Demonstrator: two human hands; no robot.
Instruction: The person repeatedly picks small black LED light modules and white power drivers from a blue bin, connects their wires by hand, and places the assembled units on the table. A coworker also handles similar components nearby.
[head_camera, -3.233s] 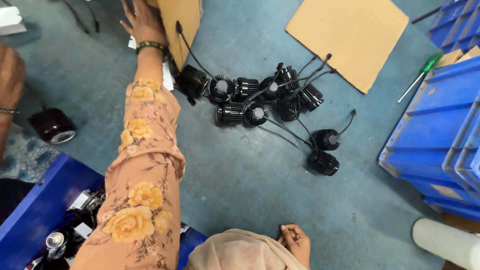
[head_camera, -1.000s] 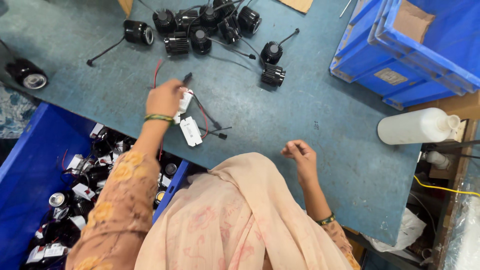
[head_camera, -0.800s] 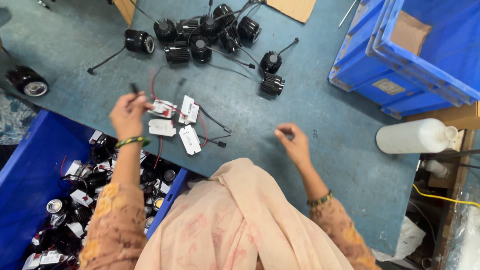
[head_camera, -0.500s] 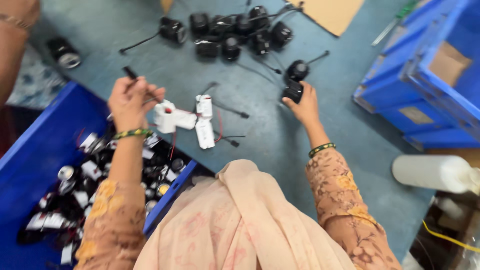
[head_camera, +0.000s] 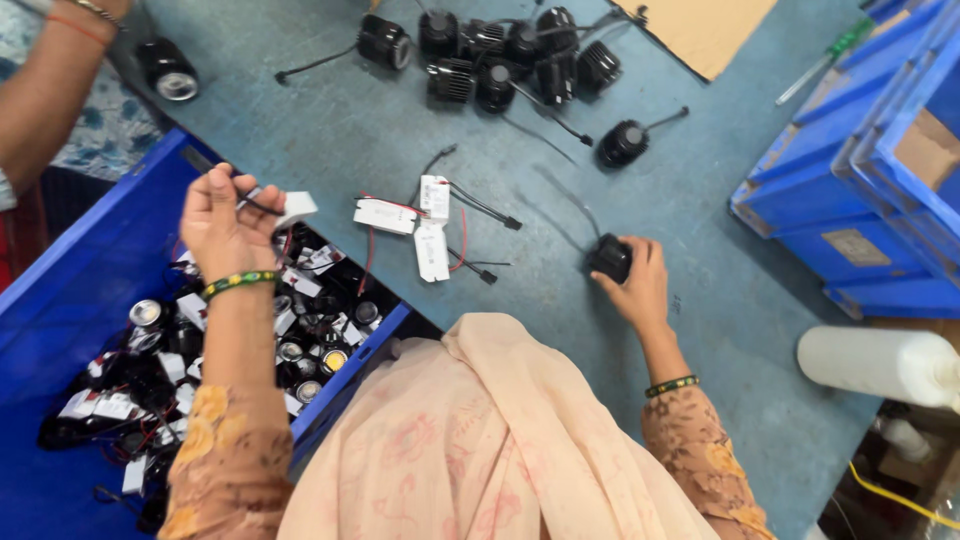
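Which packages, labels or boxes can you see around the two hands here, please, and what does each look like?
Label on blue crate: pale rectangular sticker on the stacked crate's side, right of the table.
Cardboard piece: brown, inside the upper blue crate.
Cardboard sheet: flat, brown, at the table's top edge.
White driver boxes: small rectangles with wires, mid-table.
White tag: held in the left hand.

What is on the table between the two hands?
In the head view, three white boxes with red and black wires lie on the table between the left hand and the right hand.
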